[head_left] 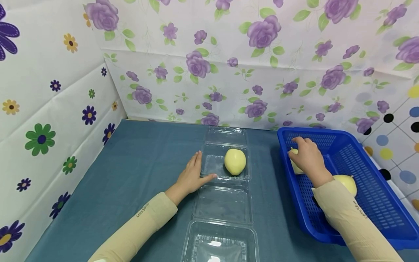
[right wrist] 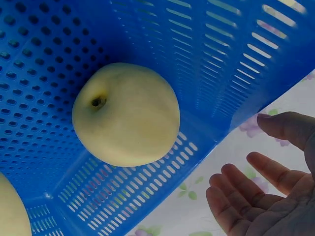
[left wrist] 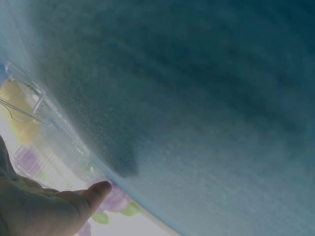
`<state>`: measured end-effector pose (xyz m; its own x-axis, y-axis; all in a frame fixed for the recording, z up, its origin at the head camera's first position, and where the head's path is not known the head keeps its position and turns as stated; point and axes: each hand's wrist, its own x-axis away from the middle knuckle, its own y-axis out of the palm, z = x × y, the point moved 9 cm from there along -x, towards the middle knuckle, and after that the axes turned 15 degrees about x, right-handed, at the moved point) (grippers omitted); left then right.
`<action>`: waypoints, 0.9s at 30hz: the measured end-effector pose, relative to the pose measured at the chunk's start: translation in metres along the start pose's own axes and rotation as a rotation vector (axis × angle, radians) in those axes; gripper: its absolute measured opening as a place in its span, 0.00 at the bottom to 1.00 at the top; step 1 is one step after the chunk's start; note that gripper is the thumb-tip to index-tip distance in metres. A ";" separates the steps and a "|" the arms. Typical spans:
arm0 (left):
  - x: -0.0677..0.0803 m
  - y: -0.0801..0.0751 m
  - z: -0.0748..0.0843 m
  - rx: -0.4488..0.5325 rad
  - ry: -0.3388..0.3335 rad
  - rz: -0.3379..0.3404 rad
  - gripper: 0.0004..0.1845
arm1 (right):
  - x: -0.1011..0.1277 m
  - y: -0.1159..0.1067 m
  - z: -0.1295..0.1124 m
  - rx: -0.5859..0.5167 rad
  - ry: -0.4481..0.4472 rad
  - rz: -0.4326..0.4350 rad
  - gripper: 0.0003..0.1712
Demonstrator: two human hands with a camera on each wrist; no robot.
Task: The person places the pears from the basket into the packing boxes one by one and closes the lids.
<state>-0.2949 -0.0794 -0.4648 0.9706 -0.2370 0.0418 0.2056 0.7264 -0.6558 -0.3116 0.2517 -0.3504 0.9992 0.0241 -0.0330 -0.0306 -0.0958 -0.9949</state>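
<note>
My left hand (head_left: 191, 176) lies with straight fingers along the left side of a clear plastic clamshell box (head_left: 211, 160), thumb over its near edge. Inside the box's right half sits a pale yellow pear (head_left: 235, 162). My right hand (head_left: 307, 156) is over the blue basket (head_left: 353, 160), its thumb and fingers spread apart with nothing between them. Just below it is a second pear (head_left: 296, 165), partly hidden by the hand; the right wrist view shows this pear (right wrist: 125, 115) lying against the perforated walls. A third pear (head_left: 347, 185) rests beneath the right forearm.
Another clear plastic box (head_left: 222, 203) lies unfolded nearer to me, its deep half at the front edge. Blue-green cloth (head_left: 144, 153) covers the table. A flowered sheet (head_left: 163, 87) stands behind it, and another patterned sheet (head_left: 49, 109) on the left.
</note>
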 end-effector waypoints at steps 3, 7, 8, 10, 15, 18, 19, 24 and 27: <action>-0.001 -0.001 0.000 -0.003 0.003 0.006 0.57 | -0.001 0.001 0.002 0.012 -0.001 -0.001 0.29; -0.001 -0.001 0.001 -0.004 0.005 0.006 0.57 | -0.002 0.007 0.006 0.027 -0.003 -0.025 0.31; -0.001 -0.001 0.001 -0.004 0.003 0.005 0.57 | -0.002 0.009 0.007 0.027 -0.005 -0.029 0.31; 0.000 -0.001 0.000 -0.002 -0.001 0.003 0.57 | -0.002 0.012 0.008 0.026 -0.009 -0.030 0.31; 0.000 0.000 0.000 0.001 -0.005 0.000 0.57 | -0.004 0.015 0.011 0.035 -0.024 -0.001 0.31; 0.001 0.000 0.000 0.004 -0.005 0.000 0.57 | -0.004 0.016 0.012 0.046 -0.033 0.011 0.30; 0.001 0.000 0.000 0.005 -0.005 0.000 0.57 | -0.005 0.016 0.012 0.052 -0.037 0.014 0.30; 0.001 -0.001 0.000 0.003 -0.004 0.001 0.57 | -0.005 0.020 0.014 0.070 -0.053 0.016 0.31; 0.001 0.000 0.001 0.001 -0.002 0.002 0.57 | -0.005 0.023 0.017 0.066 -0.055 0.001 0.32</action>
<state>-0.2936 -0.0795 -0.4640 0.9712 -0.2346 0.0418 0.2038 0.7272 -0.6554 -0.3174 0.2660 -0.3752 0.9962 0.0793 -0.0374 -0.0352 -0.0296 -0.9989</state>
